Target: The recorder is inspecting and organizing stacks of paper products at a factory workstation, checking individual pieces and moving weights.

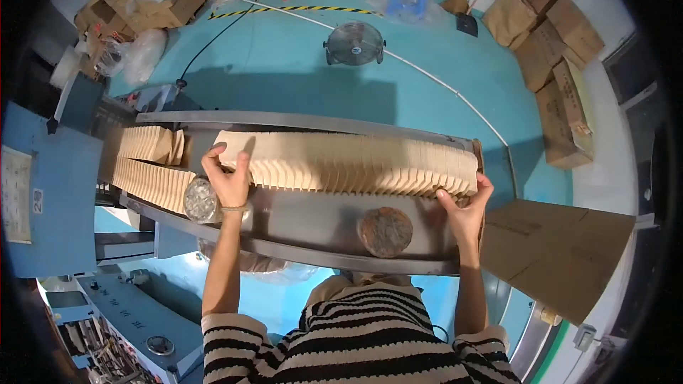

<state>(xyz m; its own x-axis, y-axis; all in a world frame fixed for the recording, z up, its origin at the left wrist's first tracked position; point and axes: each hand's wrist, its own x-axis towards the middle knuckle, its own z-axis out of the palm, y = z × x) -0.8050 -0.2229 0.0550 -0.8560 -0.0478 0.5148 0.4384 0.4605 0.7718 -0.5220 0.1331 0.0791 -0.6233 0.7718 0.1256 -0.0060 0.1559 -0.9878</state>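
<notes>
A long row of tan paper pieces, packed face to face with a scalloped lower edge, stretches across the metal trough. At its left end my left hand presses, thumb and fingers on either side of the corner. My right hand grips the right end, with the thumb on the near side and the fingers round the end. The row is held between both hands. Two more rows of the same paper lie at the trough's left. A round, clear-topped weight leans on the nearer one, beside my left wrist.
A round brownish block sits on the metal trough near its front edge. An open cardboard box stands at the right. Blue machinery borders the left. Beyond are a floor fan and cartons.
</notes>
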